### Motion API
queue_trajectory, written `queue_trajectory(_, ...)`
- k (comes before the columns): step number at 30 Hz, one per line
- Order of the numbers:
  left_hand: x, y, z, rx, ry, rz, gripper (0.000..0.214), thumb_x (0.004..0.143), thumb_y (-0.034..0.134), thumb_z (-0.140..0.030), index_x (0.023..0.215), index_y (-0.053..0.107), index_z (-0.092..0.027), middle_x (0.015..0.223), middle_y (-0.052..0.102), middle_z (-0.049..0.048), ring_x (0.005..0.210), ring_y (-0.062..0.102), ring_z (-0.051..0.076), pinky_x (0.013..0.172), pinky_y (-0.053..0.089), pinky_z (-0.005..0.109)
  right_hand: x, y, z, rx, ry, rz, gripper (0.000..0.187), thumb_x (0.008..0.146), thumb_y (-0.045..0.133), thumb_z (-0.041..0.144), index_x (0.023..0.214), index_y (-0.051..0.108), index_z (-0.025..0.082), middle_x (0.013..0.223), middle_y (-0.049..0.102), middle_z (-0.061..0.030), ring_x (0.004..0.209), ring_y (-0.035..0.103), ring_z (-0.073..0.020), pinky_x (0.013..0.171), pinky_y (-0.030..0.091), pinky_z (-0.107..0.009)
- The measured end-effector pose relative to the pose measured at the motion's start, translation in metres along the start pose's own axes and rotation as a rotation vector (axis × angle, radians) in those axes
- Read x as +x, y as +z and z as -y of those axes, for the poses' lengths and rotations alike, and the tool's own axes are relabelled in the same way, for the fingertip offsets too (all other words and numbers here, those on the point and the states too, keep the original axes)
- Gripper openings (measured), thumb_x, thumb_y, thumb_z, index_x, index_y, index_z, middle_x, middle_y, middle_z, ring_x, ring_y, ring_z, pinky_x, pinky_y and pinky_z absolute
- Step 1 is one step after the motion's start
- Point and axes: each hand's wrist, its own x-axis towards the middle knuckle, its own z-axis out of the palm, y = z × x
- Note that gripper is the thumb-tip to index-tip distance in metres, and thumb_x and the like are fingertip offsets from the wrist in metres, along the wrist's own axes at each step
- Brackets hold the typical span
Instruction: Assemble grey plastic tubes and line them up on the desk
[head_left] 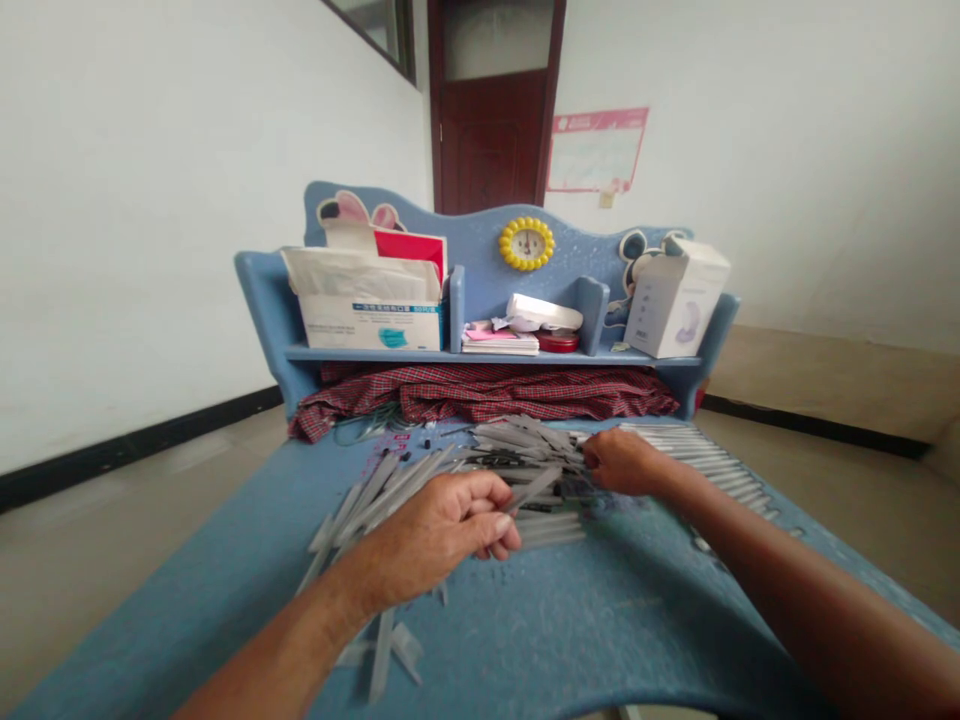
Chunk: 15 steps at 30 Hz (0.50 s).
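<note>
My left hand is closed, pinching a translucent grey plastic tube that points up and to the right. Past it lies a heap of similar grey tubes, some with dark parts among them. My right hand is closed at the right end of this heap, its fingertips bent down and out of sight, so what they grip cannot be made out. Under and left of my left hand more loose tubes lie slanted. A row of whitish tubes is lined up beyond my right forearm.
The blue desk has a raised shelf at its back. On the shelf stand a mask box, a white box and a stack of papers. A red checked cloth lies beneath. Small black caps are scattered near the heap.
</note>
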Motion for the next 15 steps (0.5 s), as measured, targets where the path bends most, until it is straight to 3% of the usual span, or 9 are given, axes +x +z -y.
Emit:
queue_trajectory(2,0.000,0.000,-0.001,0.001,-0.012,-0.001,0.019,0.080,0.052,-0.033,0.085,0.056,-0.015,0.081,0.070,0.0046,0.073,0.062,0.015,0.071,0.048,0.028,-0.007,-0.006,0.005,0.138,-0.006,-0.058,0.018,0.068,0.049,0.013,0.075,0.065,0.014,0.073,0.068,-0.0071,0.068,0.063,-0.0170,0.058,0.043,-0.024)
queue_trajectory(3,0.000,0.000,-0.001,0.001,-0.018,-0.003,0.019,0.079,0.053,-0.033,0.084,0.056,-0.015,0.081,0.070,0.0048,0.073,0.062,0.015,0.071,0.048,0.029,-0.011,-0.009,0.009,0.307,-0.028,-0.076,0.016,0.072,0.048,0.015,0.078,0.063,0.014,0.070,0.067,-0.0056,0.064,0.062,-0.0152,0.056,0.044,-0.023)
queue_trajectory(6,-0.001,0.001,-0.002,-0.006,-0.022,-0.005,0.019,0.080,0.052,-0.033,0.083,0.055,-0.015,0.080,0.069,0.0045,0.073,0.062,0.015,0.071,0.047,0.028,-0.023,-0.017,0.023,1.062,-0.178,-0.065,0.012,0.076,0.055,0.025,0.080,0.057,0.014,0.066,0.067,-0.0032,0.054,0.061,-0.0130,0.051,0.047,-0.024)
queue_trajectory(8,-0.001,0.002,-0.003,-0.015,-0.015,-0.007,0.019,0.080,0.052,-0.033,0.083,0.055,-0.015,0.079,0.068,0.0039,0.072,0.061,0.014,0.070,0.047,0.028,-0.029,-0.020,0.032,1.420,-0.290,-0.038,0.018,0.074,0.064,0.030,0.080,0.057,0.014,0.067,0.068,-0.0036,0.055,0.062,-0.0137,0.050,0.049,-0.024)
queue_trajectory(11,-0.001,0.002,-0.003,-0.025,-0.003,-0.020,0.019,0.081,0.052,-0.033,0.082,0.055,-0.015,0.078,0.067,0.0038,0.071,0.059,0.014,0.069,0.046,0.027,-0.032,-0.020,0.041,1.629,-0.360,-0.029,0.020,0.071,0.071,0.028,0.079,0.060,0.014,0.068,0.068,-0.0036,0.055,0.063,-0.0136,0.048,0.049,-0.023)
queue_trajectory(15,-0.001,0.002,-0.001,-0.044,0.021,-0.022,0.019,0.082,0.052,-0.032,0.082,0.056,-0.014,0.078,0.066,0.0040,0.071,0.058,0.013,0.069,0.046,0.027,-0.030,-0.012,0.046,1.744,-0.334,-0.027,0.019,0.068,0.074,0.027,0.077,0.064,0.014,0.065,0.069,-0.0033,0.051,0.062,-0.0124,0.045,0.047,-0.021)
